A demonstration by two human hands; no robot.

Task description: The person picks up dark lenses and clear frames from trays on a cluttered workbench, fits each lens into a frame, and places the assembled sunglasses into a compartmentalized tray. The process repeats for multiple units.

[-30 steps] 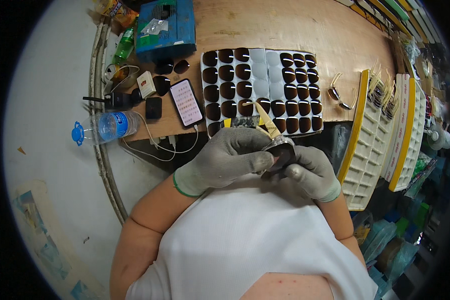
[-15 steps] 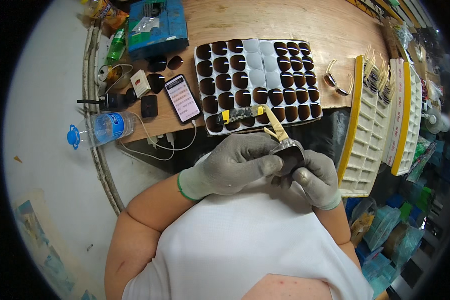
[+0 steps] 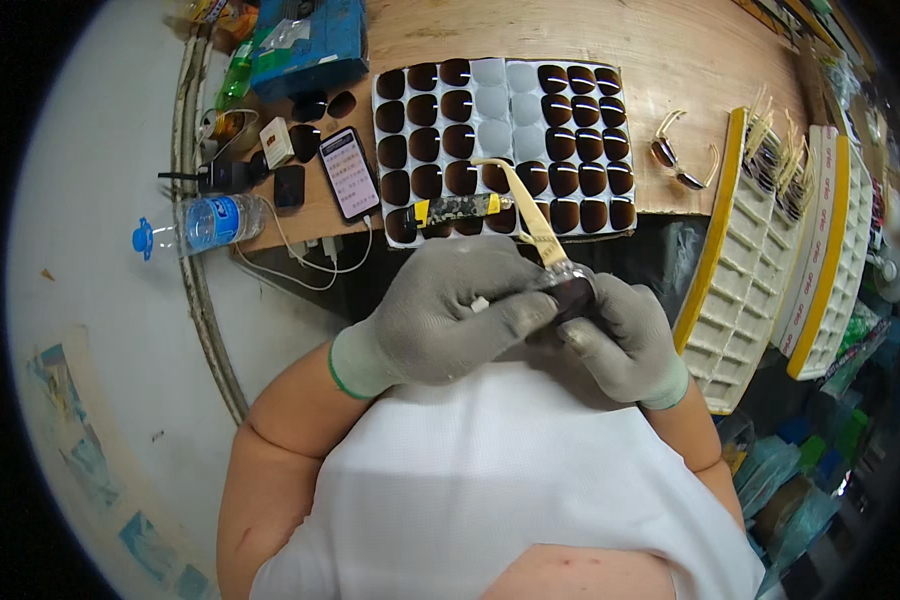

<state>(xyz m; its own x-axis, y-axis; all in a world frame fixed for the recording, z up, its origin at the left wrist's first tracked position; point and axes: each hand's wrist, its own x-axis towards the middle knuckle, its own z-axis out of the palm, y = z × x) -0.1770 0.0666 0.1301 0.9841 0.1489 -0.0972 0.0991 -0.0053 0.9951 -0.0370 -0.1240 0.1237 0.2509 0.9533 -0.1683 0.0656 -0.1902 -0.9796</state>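
Note:
In grey gloves, my left hand [image 3: 445,310] and my right hand [image 3: 625,340] are both closed on a pair of sunglasses [image 3: 573,292] in front of my chest. Its dark lens shows between my thumbs, and a cream temple arm sticks up over the tray's near edge. My fingers cover much of the frame. A small white piece [image 3: 480,304] shows at my left fingers; I cannot tell what it is. Just beyond my hands lies a tray of brown lenses [image 3: 508,146], with several pale ones in its middle columns. A yellow-and-black tube [image 3: 457,209] rests across its near row.
Left of the tray are a lit phone [image 3: 350,175] with a white cable, a small box [image 3: 277,140], loose dark lenses [image 3: 309,107], a blue box [image 3: 310,50] and a water bottle [image 3: 213,223]. Rightward, other sunglasses [image 3: 682,158] lie before yellow-edged compartment trays [image 3: 735,260].
The sunglasses have turned a little in my hands, and the temple arm now reaches farther over the lens tray. The small white piece has come into view at my left fingers.

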